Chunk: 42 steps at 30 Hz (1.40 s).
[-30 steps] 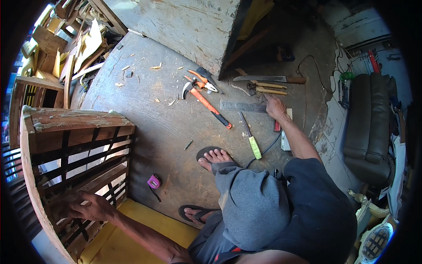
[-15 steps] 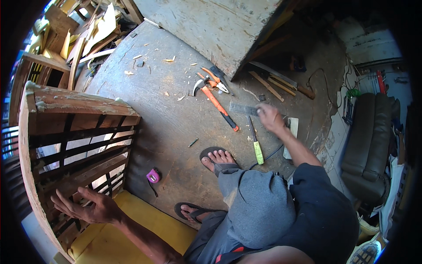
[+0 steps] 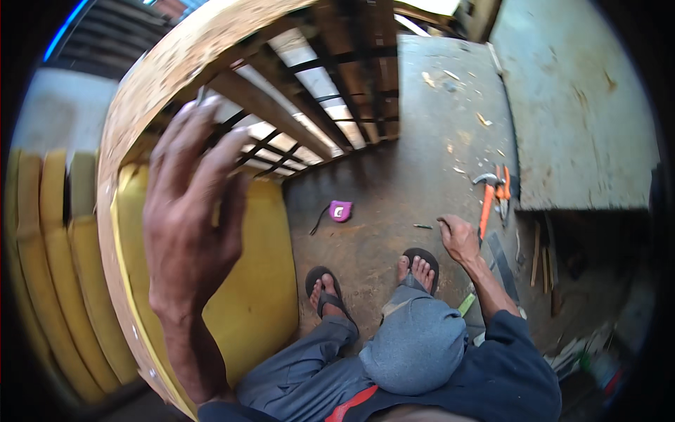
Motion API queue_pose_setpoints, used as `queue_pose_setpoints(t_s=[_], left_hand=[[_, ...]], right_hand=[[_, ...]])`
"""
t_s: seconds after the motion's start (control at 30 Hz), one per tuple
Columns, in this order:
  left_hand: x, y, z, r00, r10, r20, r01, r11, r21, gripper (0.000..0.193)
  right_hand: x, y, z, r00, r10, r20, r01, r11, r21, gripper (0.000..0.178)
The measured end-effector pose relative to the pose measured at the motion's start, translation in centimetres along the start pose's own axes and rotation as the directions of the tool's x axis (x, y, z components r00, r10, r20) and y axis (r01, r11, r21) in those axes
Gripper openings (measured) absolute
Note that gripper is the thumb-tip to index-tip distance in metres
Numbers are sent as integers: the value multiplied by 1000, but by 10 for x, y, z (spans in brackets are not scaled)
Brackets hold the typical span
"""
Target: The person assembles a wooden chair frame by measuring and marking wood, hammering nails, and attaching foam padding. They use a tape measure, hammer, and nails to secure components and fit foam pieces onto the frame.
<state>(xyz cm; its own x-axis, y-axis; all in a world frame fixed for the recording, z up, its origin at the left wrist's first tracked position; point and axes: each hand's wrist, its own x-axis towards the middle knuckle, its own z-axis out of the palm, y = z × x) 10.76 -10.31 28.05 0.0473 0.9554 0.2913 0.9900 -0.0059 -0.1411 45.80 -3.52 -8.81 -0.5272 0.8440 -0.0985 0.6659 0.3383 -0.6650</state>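
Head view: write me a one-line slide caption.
Left hand before a black-strapped wooden frame; right hand near an orange-and-black claw hammer; purple tape measure on the grey-brown floor.

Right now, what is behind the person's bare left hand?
Past the edges of the bare left hand, a flat yellow padded panel and a brown slatted wooden frame show. Whatever the hand itself covers cannot be seen.
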Motion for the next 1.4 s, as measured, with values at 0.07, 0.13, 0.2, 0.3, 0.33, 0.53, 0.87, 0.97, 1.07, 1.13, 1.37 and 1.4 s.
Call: queue_pose_setpoints(t_s=[0.07,0.13,0.2,0.3,0.33,0.53,0.87,0.97,1.07,1.13,1.37,1.4], left_hand=[[-13,3,-20,968,-49,246,60,998,-35,46],[-41,0,-41,909,-135,395,175,982,-68,47],[-83,5,-71,833,-220,508,291,955,-63,46],[-140,16,-102,810,-313,496,456,868,-197,44],[-165,32,-133,778,-419,468,551,812,-190,42],[-315,87,-157,513,-852,-104,774,511,-373,32],[-531,136,-162,-427,-791,-439,766,-59,-640,29],[-595,136,-144,-619,-719,-315,698,-320,-641,31],[-645,137,-84,-677,-722,-143,623,-458,-634,31],[-649,130,-39,-632,-775,5,597,-490,-635,30],[-573,166,77,-341,-870,355,587,-492,-643,26],[-559,181,91,-307,-886,348,590,-464,-660,26]], right_hand=[[28,-19,5,994,-95,56,93,995,27,18],[51,-56,20,966,-235,110,227,970,82,18],[73,-102,37,898,-397,189,373,916,148,19],[90,-154,55,810,-525,261,490,851,191,20],[87,-182,61,742,-599,300,547,800,246,21],[51,-232,81,503,-697,511,613,705,357,22],[21,-163,140,366,-357,859,733,679,-31,32],[17,-188,144,352,-311,883,654,757,6,34],[28,-183,147,425,-312,849,643,765,-41,37],[51,-152,145,454,-363,814,713,695,-88,37],[90,-97,108,450,-198,871,700,683,-206,37],[86,-97,108,446,-231,865,727,657,-200,38]])
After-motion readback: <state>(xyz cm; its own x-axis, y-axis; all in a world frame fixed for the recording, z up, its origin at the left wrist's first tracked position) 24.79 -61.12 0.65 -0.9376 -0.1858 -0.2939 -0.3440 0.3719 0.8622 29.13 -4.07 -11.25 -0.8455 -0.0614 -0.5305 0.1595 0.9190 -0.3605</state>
